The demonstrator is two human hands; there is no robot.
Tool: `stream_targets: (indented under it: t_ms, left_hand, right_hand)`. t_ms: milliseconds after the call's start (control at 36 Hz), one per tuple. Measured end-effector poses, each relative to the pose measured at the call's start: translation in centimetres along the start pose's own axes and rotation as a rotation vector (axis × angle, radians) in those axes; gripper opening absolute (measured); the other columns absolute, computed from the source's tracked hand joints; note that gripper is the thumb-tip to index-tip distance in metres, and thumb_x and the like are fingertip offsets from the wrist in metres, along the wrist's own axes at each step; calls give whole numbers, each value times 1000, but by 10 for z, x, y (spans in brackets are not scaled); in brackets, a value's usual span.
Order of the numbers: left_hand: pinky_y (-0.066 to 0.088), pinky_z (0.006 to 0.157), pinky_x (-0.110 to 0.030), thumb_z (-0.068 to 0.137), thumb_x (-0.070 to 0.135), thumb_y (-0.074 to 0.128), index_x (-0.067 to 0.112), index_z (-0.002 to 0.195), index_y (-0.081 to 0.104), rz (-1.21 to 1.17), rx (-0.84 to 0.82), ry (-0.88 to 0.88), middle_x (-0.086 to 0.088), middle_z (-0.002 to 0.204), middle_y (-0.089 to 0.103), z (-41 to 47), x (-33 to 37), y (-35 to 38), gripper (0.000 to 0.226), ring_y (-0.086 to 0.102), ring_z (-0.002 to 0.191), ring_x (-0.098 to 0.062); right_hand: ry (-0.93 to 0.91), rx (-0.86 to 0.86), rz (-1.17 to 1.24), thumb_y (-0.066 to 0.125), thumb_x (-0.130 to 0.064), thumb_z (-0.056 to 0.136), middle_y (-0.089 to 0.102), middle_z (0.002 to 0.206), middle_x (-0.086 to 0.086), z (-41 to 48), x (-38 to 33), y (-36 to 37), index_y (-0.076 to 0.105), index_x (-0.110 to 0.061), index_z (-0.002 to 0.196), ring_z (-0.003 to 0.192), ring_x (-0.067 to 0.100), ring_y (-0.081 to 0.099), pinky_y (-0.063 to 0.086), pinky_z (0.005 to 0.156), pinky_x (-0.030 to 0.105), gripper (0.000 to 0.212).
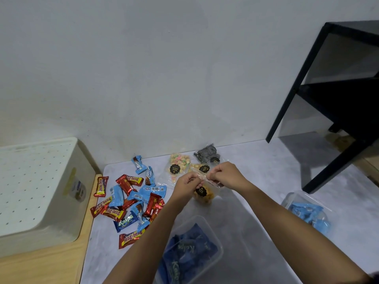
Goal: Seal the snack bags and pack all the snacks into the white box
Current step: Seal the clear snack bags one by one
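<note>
While both hands work the mouth of one bag, the count stands thus.

Item in hand: clear snack bag (205, 194), orange pieces, black round label, held just above the table (256, 160) at centre. My left hand (187, 182) and right hand (224, 174) each pinch its top strip with curled fingers, close together. Whether the strip is pressed closed I cannot tell; it blurs.

Far side, unpacked: pastel puff bag (178, 165), ring bag (207, 154), yellowish bag (200, 167) between them.

Left: heap of wrapped bars (131, 199), red and blue.

Near and right: near tub (220, 249) and right tub (291, 198), clear, holding blue packets.

White box (41, 191), far left, apparently lidded; nothing seen packed.

Judgement: early stage, most remains.
</note>
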State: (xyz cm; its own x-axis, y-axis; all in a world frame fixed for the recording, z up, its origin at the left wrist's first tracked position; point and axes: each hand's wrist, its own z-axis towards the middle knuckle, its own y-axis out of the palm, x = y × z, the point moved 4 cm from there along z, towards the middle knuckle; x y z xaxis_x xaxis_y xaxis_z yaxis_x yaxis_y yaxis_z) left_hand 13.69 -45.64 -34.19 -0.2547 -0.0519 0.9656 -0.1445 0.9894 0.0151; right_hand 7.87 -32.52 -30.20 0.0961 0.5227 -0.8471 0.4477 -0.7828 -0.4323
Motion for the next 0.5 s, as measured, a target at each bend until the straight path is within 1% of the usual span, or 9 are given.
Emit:
stream_targets:
  t_ms: [56, 139, 194, 250, 306, 361, 417, 444, 500]
  left_hand:
    - [46, 65, -13, 90, 1, 50, 7, 74, 56, 17, 0, -6, -5, 67, 53, 0, 1, 0, 18, 50, 64, -9]
    - [44, 62, -12, 90, -2, 49, 7, 71, 54, 23, 23, 0, -5, 65, 51, 0, 3, 1, 21, 47, 61, -10]
    - [43, 60, -12, 89, -3, 48, 5, 71, 53, 41, 49, 13, -4, 63, 50, 0, 6, 2, 20, 46, 59, -9]
    - [42, 60, -17, 89, -3, 49, 4, 72, 54, 55, 79, 31, -4, 63, 50, 1, 6, 2, 19, 46, 59, -10]
    - [40, 61, -22, 89, -2, 51, 5, 72, 54, 63, 111, 51, -5, 63, 50, 1, 6, 2, 18, 45, 60, -12]
    - [40, 59, -16, 88, -1, 52, 9, 72, 53, 80, 141, 90, -3, 66, 50, -1, 7, 4, 19, 45, 63, -13]
    - [42, 61, -10, 86, 5, 58, 12, 82, 56, 75, 192, 124, -2, 77, 53, -3, 6, 5, 9, 50, 73, -13]
    - [45, 67, -10, 83, 12, 62, 13, 92, 55, 74, 224, 133, -3, 88, 54, -3, 4, 4, 12, 52, 81, -14]
    - [48, 81, -19, 71, 26, 67, 18, 112, 48, 97, 266, 131, -4, 110, 48, -4, -3, 2, 45, 51, 99, -14]
  right_hand:
    - [-17, 11, -12, 65, -3, 76, 57, 47, 3, 1, 0, -1, 70, 0, 65, 41, 10, 48, 43, 51, 22, 13]
    - [-71, 27, -32, 64, -3, 78, 53, 40, -4, 1, 1, -2, 65, -12, 55, 39, 7, 48, 43, 51, 21, 25]
    - [-135, -2, -18, 65, -5, 79, 57, 49, 1, -1, 0, -1, 67, -11, 63, 48, 12, 52, 45, 56, 25, 18]
    - [-174, -56, -30, 70, -10, 78, 60, 63, -4, -3, 0, -3, 70, -12, 76, 57, 4, 54, 45, 61, 20, 2]
    - [-187, -133, -103, 79, -17, 70, 61, 72, -12, -5, 5, -4, 71, -17, 89, 60, -5, 52, 43, 63, 11, 20]
    - [-182, -189, -173, 80, -17, 69, 65, 81, -7, -5, 11, -3, 71, -20, 96, 68, -2, 54, 45, 67, 17, 29]
    - [-193, -175, -157, 74, -12, 74, 69, 89, 4, -3, 14, -3, 71, -17, 97, 77, 9, 58, 49, 73, 29, 23]
    - [-197, -155, -134, 69, -7, 77, 69, 89, 8, -3, 14, -4, 72, -14, 95, 77, 13, 59, 50, 73, 32, 19]
    - [-216, -131, -108, 59, -1, 80, 67, 79, 9, -3, 13, -5, 73, -10, 88, 71, 15, 57, 48, 68, 35, 18]
